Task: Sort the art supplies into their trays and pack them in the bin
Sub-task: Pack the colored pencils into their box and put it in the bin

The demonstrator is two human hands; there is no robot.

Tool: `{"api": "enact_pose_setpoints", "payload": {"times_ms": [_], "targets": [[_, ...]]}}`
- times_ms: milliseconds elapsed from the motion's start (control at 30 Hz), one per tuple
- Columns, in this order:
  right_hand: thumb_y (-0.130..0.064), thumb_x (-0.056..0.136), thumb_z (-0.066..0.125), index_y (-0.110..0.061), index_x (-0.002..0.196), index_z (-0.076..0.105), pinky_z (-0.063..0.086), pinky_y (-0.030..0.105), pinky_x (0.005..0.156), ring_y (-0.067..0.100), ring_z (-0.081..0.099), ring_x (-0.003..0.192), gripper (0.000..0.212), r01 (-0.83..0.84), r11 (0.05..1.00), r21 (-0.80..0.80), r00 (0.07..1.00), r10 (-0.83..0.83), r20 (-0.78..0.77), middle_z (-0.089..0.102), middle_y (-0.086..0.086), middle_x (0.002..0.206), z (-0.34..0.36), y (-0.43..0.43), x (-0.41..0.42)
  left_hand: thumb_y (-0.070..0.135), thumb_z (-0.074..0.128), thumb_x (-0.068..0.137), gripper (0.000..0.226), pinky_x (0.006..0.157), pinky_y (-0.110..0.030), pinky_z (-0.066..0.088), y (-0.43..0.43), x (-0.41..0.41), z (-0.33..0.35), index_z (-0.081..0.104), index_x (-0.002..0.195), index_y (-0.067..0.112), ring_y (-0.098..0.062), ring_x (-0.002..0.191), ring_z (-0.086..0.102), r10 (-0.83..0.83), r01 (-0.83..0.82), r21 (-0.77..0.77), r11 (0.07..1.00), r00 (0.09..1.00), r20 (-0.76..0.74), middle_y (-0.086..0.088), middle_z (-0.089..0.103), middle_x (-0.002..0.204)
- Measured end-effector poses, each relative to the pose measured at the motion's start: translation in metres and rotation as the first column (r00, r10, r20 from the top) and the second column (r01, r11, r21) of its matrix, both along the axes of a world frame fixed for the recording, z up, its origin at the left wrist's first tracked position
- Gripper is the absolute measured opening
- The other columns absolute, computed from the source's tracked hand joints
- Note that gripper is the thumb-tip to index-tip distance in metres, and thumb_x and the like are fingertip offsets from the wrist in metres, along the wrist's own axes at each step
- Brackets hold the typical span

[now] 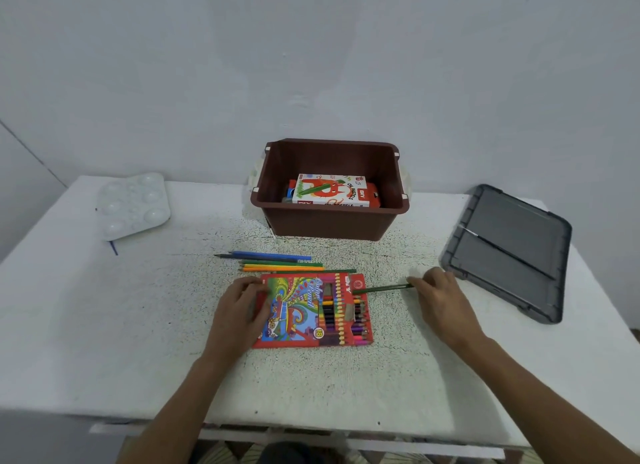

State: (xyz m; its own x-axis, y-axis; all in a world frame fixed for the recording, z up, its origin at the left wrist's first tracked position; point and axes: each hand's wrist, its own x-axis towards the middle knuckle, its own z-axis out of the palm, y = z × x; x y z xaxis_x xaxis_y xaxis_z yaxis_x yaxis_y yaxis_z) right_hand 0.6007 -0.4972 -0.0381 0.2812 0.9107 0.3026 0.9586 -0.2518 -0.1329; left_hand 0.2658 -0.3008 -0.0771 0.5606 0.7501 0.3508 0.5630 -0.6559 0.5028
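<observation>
A red colour pencil box (304, 311) lies flat in the middle of the table. My left hand (242, 311) grips its left end. My right hand (443, 301) pinches the back end of a green pencil (381, 288), whose tip points into the box's open right end. Several loose pencils (277, 262), blue, green, orange and dark, lie in a row just behind the box. Further back stands the brown bin (332, 221), holding an oil pastels box (329, 190) and other small items.
A white paint palette (133, 205) sits at the back left, with a blue brush tip (113, 248) sticking out under it. The grey bin lid (509, 252) lies at the right with a thin brush on it. A wall rises behind the table.
</observation>
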Motion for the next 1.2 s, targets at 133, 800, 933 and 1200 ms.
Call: {"api": "enact_pose_setpoints", "payload": {"times_ms": [133, 800, 933, 1200], "targets": [[-0.007, 0.080, 0.078, -0.003, 0.105, 0.068, 0.039, 0.022, 0.060, 0.020, 0.051, 0.076, 0.027, -0.071, 0.997, -0.003, 0.992, 0.071, -0.101, 0.057, 0.006, 0.092, -0.007, 0.013, -0.025, 0.023, 0.073, 0.086, 0.026, 0.080, -0.027, 0.054, 0.001, 0.001, -0.004, 0.066, 0.108, 0.011, -0.012, 0.101, 0.059, -0.008, 0.008, 0.030, 1.000, 1.000, -0.007, -0.004, 0.060, 0.117], [-0.021, 0.093, 0.042, -0.007, 0.127, 0.061, 0.037, 0.021, 0.081, 0.015, 0.047, 0.094, 0.040, -0.116, 0.984, 0.136, 0.943, 0.152, -0.296, 0.058, 0.003, 0.109, -0.025, 0.029, -0.078, 0.045, 0.054, 0.088, 0.036, 0.081, -0.033, 0.054, -0.002, 0.002, -0.001, 0.060, 0.110, 0.017, -0.011, 0.098, 0.058, 0.068, -0.068, 0.000, 0.998, 0.997, -0.021, 0.001, 0.062, 0.115], [0.001, 0.085, 0.067, -0.007, 0.125, 0.061, 0.041, 0.023, 0.082, 0.016, 0.048, 0.095, 0.041, -0.113, 0.982, 0.153, 0.943, 0.154, -0.294, 0.059, 0.005, 0.109, -0.026, 0.030, -0.078, 0.035, 0.061, 0.093, 0.024, 0.079, -0.032, 0.055, 0.001, 0.006, 0.002, 0.062, 0.108, 0.015, -0.011, 0.093, 0.060, 0.140, -0.139, -0.076, 0.987, 0.990, 0.004, 0.000, 0.066, 0.110], [-0.002, 0.090, 0.060, -0.010, 0.123, 0.058, 0.044, 0.025, 0.080, 0.017, 0.049, 0.094, 0.034, -0.123, 0.978, 0.171, 0.939, 0.171, -0.300, 0.058, 0.003, 0.109, -0.031, 0.032, -0.077, 0.009, 0.067, 0.089, 0.019, 0.077, -0.041, 0.053, 0.048, 0.006, 0.020, 0.069, 0.108, 0.007, -0.028, 0.092, 0.064, 0.215, -0.200, 0.110, 0.974, 0.965, -0.151, -0.012, 0.068, 0.107]]}}
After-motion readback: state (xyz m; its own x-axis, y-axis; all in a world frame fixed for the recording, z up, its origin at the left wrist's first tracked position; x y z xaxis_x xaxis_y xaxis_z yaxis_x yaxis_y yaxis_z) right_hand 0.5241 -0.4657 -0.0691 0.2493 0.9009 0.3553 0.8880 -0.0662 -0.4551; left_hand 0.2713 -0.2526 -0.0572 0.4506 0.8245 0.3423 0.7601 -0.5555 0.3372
